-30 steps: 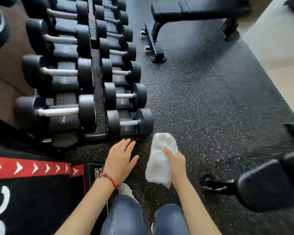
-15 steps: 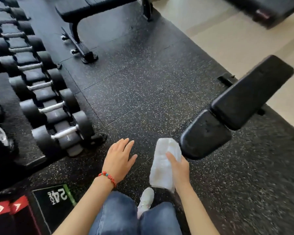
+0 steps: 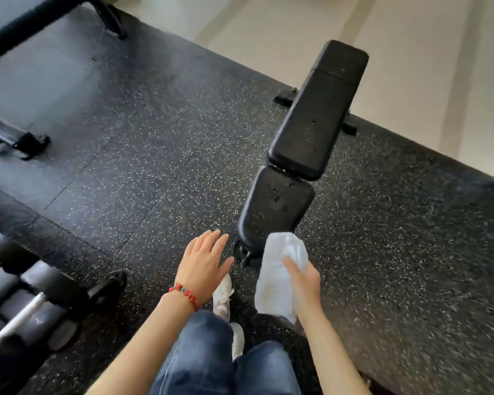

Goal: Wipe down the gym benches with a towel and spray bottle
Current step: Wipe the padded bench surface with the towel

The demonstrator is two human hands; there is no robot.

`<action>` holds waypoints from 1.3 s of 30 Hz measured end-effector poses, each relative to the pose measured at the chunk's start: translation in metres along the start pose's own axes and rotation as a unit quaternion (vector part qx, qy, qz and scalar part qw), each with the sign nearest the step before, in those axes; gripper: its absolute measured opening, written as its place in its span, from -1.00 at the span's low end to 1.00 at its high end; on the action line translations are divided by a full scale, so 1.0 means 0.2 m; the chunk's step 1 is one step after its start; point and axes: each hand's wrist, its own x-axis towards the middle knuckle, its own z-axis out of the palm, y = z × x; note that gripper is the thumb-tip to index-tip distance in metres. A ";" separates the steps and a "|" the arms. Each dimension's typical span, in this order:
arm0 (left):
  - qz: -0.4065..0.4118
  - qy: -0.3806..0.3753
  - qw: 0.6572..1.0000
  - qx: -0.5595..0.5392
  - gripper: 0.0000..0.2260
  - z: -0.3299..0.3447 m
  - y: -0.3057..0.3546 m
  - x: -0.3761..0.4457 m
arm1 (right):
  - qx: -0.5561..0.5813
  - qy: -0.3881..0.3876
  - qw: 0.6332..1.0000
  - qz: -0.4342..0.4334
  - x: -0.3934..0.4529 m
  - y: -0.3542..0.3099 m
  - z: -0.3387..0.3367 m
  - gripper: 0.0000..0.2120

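Ahead on the speckled rubber floor [image 3: 154, 143], 1 adjustable bench [image 3: 311, 132], pads unwiped as I judge. Right hand [image 3: 304, 280] grips white towel [image 3: 277, 275] near seat pad [image 3: 274, 206]; left hand [image 3: 201, 262] open, empty. No spray bottle visible. Dumbbell rack [image 3: 26, 295] left; floor beside bench clear.

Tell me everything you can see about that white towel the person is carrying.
The towel is white, soft-looking cloth, folded or bunched into a long, narrow bundle with creases near its top. A faint yellowish stain shows on its lower part. The right hand grips it from the side, thumb across the front, holding it in the air with its lower end hanging by the wrist. Its top end overlaps the near edge of the black bench seat pad in the picture; whether they touch cannot be told.
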 end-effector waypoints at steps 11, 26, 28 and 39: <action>0.012 -0.019 1.000 -0.018 -0.55 -0.07 -0.11 0.53 | -0.051 -0.007 0.999 0.010 0.45 -0.31 0.20 -0.65; -0.222 0.024 0.974 -0.042 -0.54 0.08 0.08 0.90 | -0.211 -0.213 0.954 -0.014 1.24 -0.58 0.16 -0.59; -0.270 0.053 0.960 -0.050 -0.58 0.14 0.17 0.93 | -0.256 -0.248 0.934 -0.033 1.39 -0.63 0.13 -0.59; -0.439 0.121 0.885 -0.099 -0.60 0.72 0.45 0.89 | -0.383 -0.365 0.843 -0.102 1.88 -0.36 0.18 -0.76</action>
